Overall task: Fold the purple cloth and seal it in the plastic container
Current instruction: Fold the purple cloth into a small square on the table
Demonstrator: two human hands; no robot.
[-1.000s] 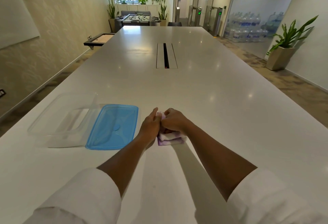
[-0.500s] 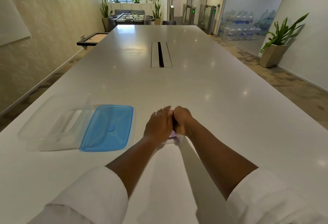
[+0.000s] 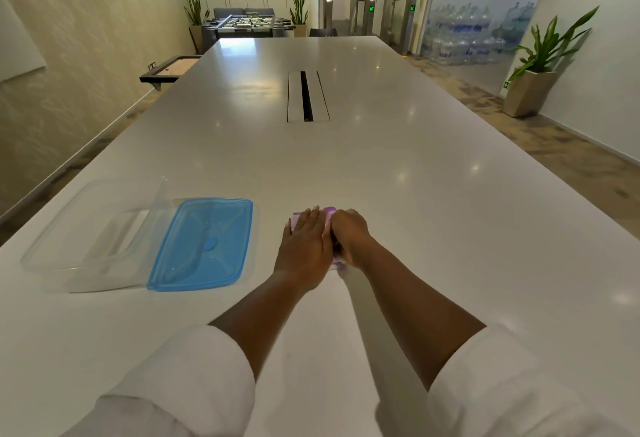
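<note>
The purple cloth (image 3: 328, 210) lies folded small on the white table (image 3: 415, 214), almost wholly hidden under my hands. My left hand (image 3: 306, 246) rests flat on top of it, fingers stretched out together. My right hand (image 3: 349, 235) is curled around the cloth's right side, touching the left hand. Only a purple strip at the far edge and a pale bit near my right wrist show. To the left, the clear plastic container (image 3: 90, 228) stands open, and its blue lid (image 3: 204, 242) lies flat beside it, between the container and my hands.
A cable slot (image 3: 306, 95) runs along the table's middle, far ahead. The table's left edge is close behind the container. A potted plant (image 3: 533, 65) and stacked water bottles (image 3: 464, 38) stand off to the right on the floor.
My left hand went from pinching the cloth beside the right hand to lying flat over it. The cloth bundle shows less than before. Container and lid stayed put.
</note>
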